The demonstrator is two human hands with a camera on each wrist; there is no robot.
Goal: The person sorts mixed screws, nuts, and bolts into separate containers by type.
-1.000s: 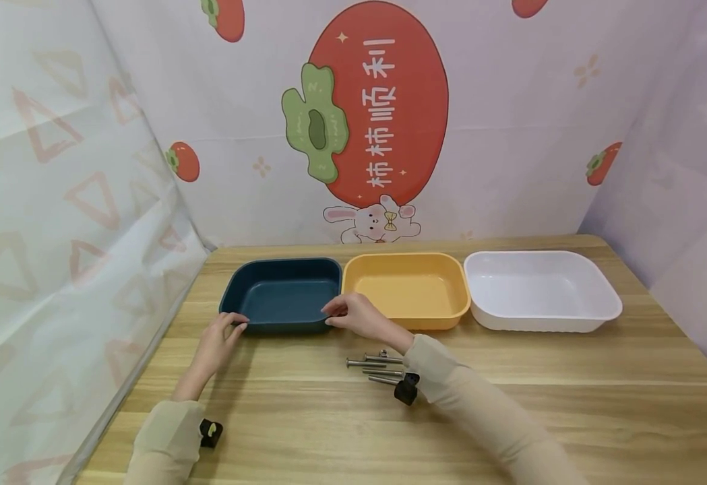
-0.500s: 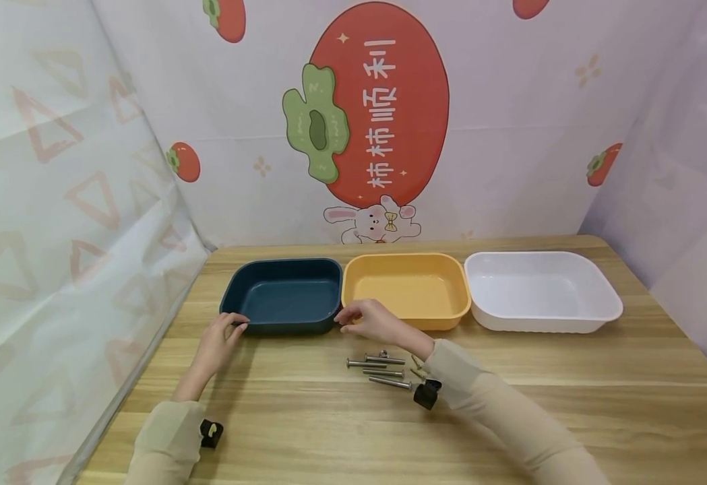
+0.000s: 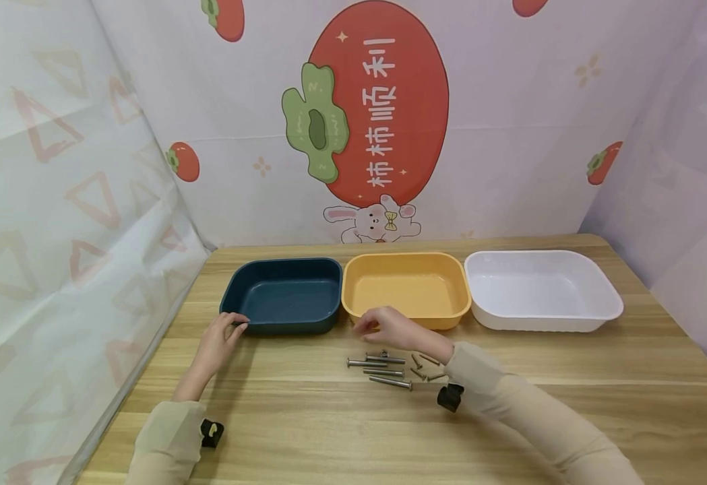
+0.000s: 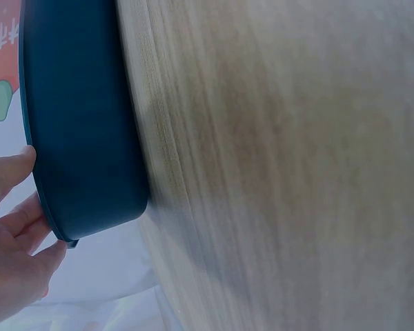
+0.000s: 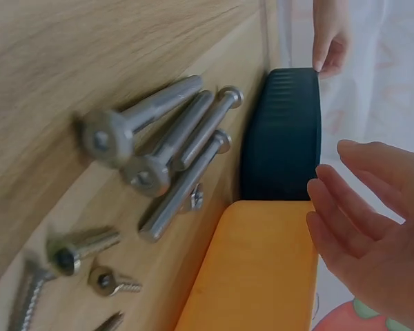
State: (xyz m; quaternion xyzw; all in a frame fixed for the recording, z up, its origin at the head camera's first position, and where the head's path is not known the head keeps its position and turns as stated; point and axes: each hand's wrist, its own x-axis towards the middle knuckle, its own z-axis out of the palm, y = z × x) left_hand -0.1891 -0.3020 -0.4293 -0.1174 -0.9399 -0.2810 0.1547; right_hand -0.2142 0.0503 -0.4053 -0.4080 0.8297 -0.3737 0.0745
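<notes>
- I see the wooden surface (image 3: 511, 417) carrying three trays side by side along its far edge; the dark blue tray (image 3: 283, 296) and the orange tray (image 3: 406, 289) touch, and the white tray (image 3: 541, 289) sits just beside the orange one.
- My left hand (image 3: 220, 340) rests at the blue tray's near left corner. In the left wrist view the fingertips (image 4: 27, 162) curl over the rim and pinch it, which I judge steadies the tray in the row.
- My right hand (image 3: 389, 328) hovers in front of the orange tray's near wall, fingers loosely spread and holding nothing, just above the hardware.
- The long bolts (image 3: 377, 367) lie roughly parallel on the surface, between the right hand and my body, within its easy reach.
- The small screws (image 3: 422, 367) are scattered just to the right of the bolts, beside the right sleeve (image 3: 480, 377).
</notes>
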